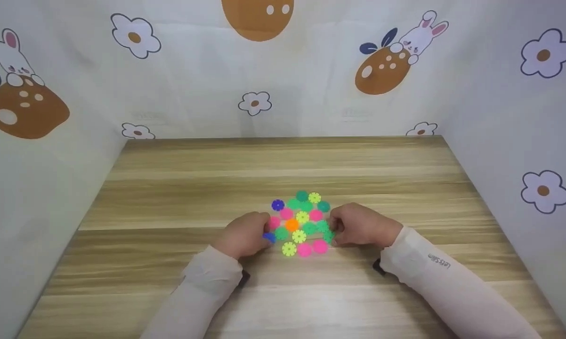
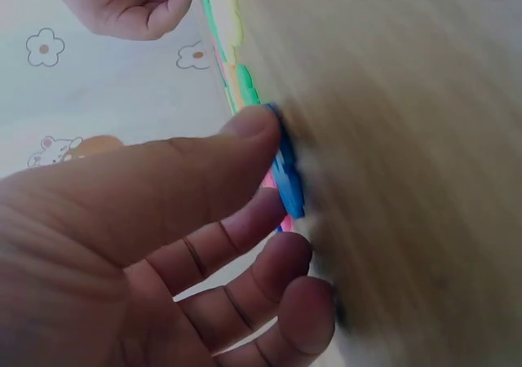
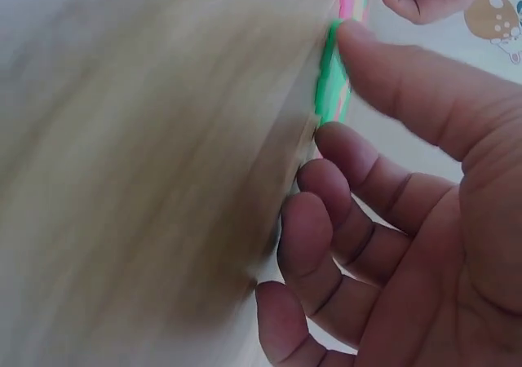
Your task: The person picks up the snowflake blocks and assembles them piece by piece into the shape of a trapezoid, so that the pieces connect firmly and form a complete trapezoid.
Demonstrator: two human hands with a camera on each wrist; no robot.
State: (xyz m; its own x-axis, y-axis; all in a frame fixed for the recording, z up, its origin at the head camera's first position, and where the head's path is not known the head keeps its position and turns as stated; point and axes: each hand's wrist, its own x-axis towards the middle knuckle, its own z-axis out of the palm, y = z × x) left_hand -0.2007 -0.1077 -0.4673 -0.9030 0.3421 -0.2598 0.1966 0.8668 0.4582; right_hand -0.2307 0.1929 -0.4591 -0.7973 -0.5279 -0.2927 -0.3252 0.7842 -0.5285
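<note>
Notched plastic snowflake discs (image 1: 303, 217) in green, pink, yellow, orange and blue lie in a loose cluster on the wooden table. My left hand (image 1: 245, 235) rests at the cluster's left edge. In the left wrist view its thumb touches a blue disc (image 2: 289, 189), with the index fingertip near the disc's other end. At the right edge is my right hand (image 1: 360, 226). Its thumb touches a green disc (image 3: 328, 73) in the right wrist view, and the other fingers bend loosely beside the tabletop. Part of the blue disc is hidden by the left thumb.
The wood-grain table (image 1: 283, 162) spreads all around the cluster. Pale curtains (image 1: 302, 70) printed with rabbits and flowers stand behind it and along both sides. A separate dark blue disc (image 1: 278, 205) lies at the cluster's upper left.
</note>
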